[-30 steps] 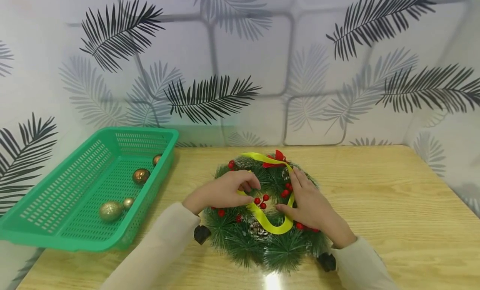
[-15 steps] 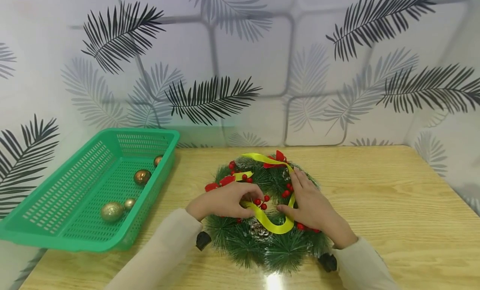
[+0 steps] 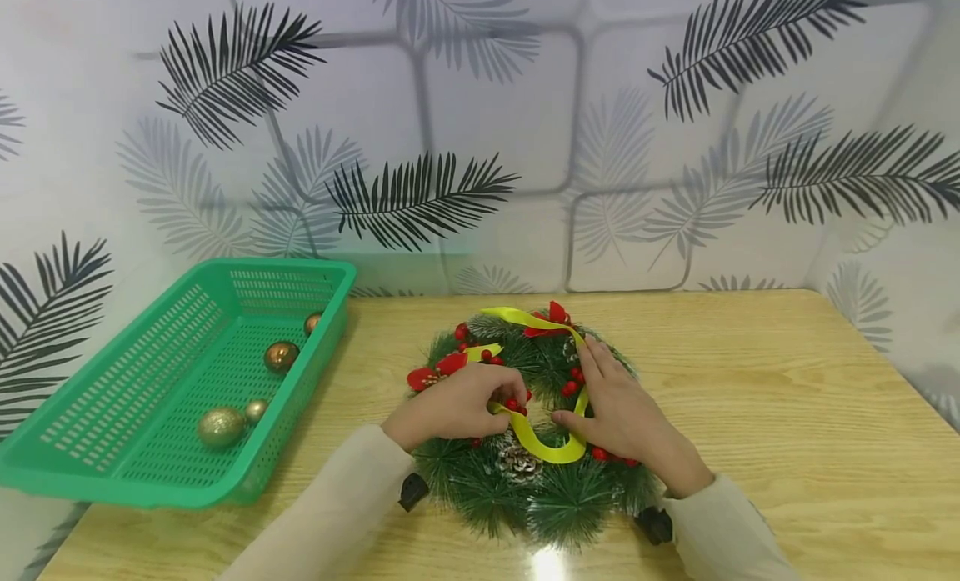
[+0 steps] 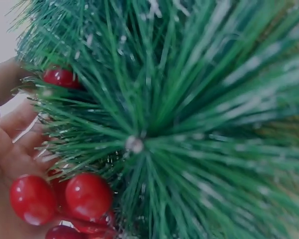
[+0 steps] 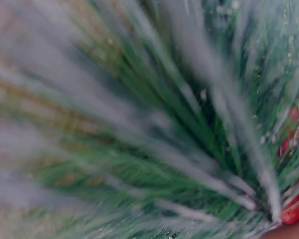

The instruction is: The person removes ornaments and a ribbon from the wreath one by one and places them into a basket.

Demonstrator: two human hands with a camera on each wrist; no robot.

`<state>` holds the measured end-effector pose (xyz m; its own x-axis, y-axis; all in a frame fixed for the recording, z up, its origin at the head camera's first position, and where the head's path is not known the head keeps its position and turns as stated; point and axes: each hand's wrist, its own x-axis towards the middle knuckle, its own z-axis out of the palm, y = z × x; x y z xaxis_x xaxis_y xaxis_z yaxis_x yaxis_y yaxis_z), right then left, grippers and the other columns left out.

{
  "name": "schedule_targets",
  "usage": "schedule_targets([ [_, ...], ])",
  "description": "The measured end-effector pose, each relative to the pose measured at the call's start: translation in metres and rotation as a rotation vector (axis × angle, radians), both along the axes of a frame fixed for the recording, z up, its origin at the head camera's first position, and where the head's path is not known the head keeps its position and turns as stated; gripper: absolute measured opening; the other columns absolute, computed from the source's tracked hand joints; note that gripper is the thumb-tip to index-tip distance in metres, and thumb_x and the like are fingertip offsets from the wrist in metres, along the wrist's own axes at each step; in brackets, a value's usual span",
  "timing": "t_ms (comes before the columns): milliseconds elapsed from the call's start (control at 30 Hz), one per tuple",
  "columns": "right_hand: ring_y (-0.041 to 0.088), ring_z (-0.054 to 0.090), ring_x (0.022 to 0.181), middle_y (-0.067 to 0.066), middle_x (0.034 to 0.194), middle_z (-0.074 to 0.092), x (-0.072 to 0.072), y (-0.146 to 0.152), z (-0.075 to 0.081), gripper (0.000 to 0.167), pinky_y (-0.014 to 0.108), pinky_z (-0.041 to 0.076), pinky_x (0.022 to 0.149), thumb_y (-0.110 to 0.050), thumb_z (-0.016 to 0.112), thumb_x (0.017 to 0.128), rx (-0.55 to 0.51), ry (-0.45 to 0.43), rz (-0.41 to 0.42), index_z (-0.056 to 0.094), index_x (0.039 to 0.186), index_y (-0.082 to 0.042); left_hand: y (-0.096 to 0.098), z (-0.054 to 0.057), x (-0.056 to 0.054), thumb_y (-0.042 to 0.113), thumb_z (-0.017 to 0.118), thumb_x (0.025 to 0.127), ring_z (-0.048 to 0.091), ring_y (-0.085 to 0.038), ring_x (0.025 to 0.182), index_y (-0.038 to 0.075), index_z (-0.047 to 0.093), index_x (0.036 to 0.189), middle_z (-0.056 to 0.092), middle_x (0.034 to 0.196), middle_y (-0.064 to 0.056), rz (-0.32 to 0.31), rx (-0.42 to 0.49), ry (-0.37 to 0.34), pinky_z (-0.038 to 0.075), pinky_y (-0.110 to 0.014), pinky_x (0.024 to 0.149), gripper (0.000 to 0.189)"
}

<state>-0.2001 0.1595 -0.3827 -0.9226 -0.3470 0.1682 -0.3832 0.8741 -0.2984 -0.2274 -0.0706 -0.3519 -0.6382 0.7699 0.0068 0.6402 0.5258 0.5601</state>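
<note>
A green Christmas wreath (image 3: 487, 489) with red berries (image 3: 572, 383), pine cones (image 3: 521, 463) and red bows lies flat on the table. Across it winds a yellow ribbon (image 3: 553, 453), which dips into a loop between the hands. My left hand (image 3: 461, 404) pinches the ribbon with thumb and curled fingers at the wreath's inner left side. Spread over the right side is my right hand (image 3: 626, 418), its fingers straight and resting on ribbon and needles. Close up in the left wrist view are berries (image 4: 88, 196) beside the hand; needles fill most of the right wrist view.
At the left stands a green plastic basket (image 3: 168, 491) holding gold baubles (image 3: 221, 427) and brown ones (image 3: 281, 357). The wooden table (image 3: 757, 381) runs back to a wall covering with leaf prints.
My left hand has shifted down and right, uncovering a red flower and a ribbon end at the wreath's left. Its fingers now partly cover the central berries. The right hand stays put.
</note>
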Motion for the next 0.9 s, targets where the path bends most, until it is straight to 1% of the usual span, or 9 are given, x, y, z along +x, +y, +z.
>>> schedule_targets([
  [100,0.047,0.026,0.138,0.028,0.153,0.02,0.0,0.0,0.0,0.092,0.06,0.032,0.106,-0.044,0.065,0.088,0.0,0.001,0.001,0.02,0.147,0.01,0.001,-0.001,0.0,0.005,0.063,0.087,0.053,-0.01,0.072,0.009,0.062,0.103,0.063,0.09,-0.001,0.022,0.003,0.033,0.048,-0.021,0.068,0.017],
  [267,0.047,0.026,0.138,0.029,0.154,0.019,-0.001,0.001,-0.001,0.093,0.06,0.032,0.106,-0.043,0.065,0.087,0.001,0.003,0.001,0.019,0.147,0.011,0.0,0.001,-0.001,0.006,0.064,0.086,0.05,-0.01,0.069,0.006,0.061,0.106,0.06,0.085,0.001,0.045,0.006,0.042,0.046,-0.021,0.064,0.02],
  [367,0.047,0.026,0.138,0.029,0.154,0.018,-0.001,0.001,-0.002,0.093,0.059,0.032,0.107,-0.043,0.066,0.087,0.0,0.002,-0.001,0.019,0.147,0.011,-0.002,0.005,-0.001,0.005,0.063,0.086,0.046,-0.01,0.064,0.009,0.06,0.107,0.058,0.081,0.002,0.042,-0.008,0.033,0.042,-0.022,0.061,0.021],
  [467,0.047,0.025,0.138,0.029,0.154,0.017,-0.002,0.0,-0.003,0.094,0.059,0.031,0.108,-0.043,0.065,0.087,-0.005,-0.001,-0.001,0.018,0.147,0.011,-0.004,0.011,-0.001,0.002,0.06,0.086,0.045,-0.009,0.063,0.011,0.059,0.106,0.056,0.077,0.004,0.027,-0.027,0.013,0.041,-0.022,0.063,0.023],
  [533,0.047,0.025,0.138,0.029,0.154,0.017,-0.002,0.0,-0.003,0.094,0.059,0.031,0.108,-0.043,0.065,0.087,-0.007,-0.002,0.0,0.018,0.147,0.011,-0.004,0.015,0.0,0.0,0.059,0.085,0.044,-0.009,0.062,0.011,0.059,0.106,0.055,0.075,0.004,0.013,-0.027,0.012,0.04,-0.023,0.064,0.024],
  [600,0.048,0.025,0.138,0.03,0.154,0.018,-0.002,0.0,-0.003,0.094,0.06,0.031,0.107,-0.043,0.066,0.087,-0.008,-0.001,0.003,0.018,0.147,0.012,-0.004,0.017,0.0,-0.002,0.058,0.084,0.044,-0.008,0.062,0.01,0.059,0.105,0.055,0.074,0.004,0.0,-0.012,0.03,0.04,-0.022,0.064,0.023],
  [667,0.048,0.025,0.138,0.03,0.154,0.017,-0.002,0.001,-0.003,0.094,0.06,0.031,0.107,-0.043,0.066,0.087,-0.008,-0.004,0.003,0.018,0.147,0.012,-0.003,0.019,-0.001,-0.002,0.057,0.085,0.042,-0.008,0.061,0.009,0.06,0.104,0.054,0.074,0.004,-0.002,0.005,0.066,0.039,-0.022,0.063,0.022],
  [767,0.048,0.025,0.138,0.029,0.154,0.017,-0.002,0.001,-0.003,0.093,0.06,0.031,0.107,-0.043,0.065,0.088,-0.007,-0.006,0.001,0.018,0.147,0.011,0.0,0.022,-0.004,-0.002,0.056,0.087,0.04,-0.008,0.058,0.009,0.06,0.103,0.055,0.075,0.002,0.014,0.03,0.116,0.038,-0.022,0.061,0.02],
  [900,0.047,0.024,0.139,0.028,0.155,0.016,-0.001,0.001,-0.002,0.091,0.06,0.03,0.108,-0.046,0.061,0.09,-0.019,-0.03,-0.001,0.017,0.148,0.01,0.005,0.026,-0.008,-0.002,0.054,0.088,0.037,-0.008,0.055,0.008,0.06,0.105,0.055,0.077,0.001,0.043,0.022,0.133,0.038,-0.022,0.06,0.021],
])
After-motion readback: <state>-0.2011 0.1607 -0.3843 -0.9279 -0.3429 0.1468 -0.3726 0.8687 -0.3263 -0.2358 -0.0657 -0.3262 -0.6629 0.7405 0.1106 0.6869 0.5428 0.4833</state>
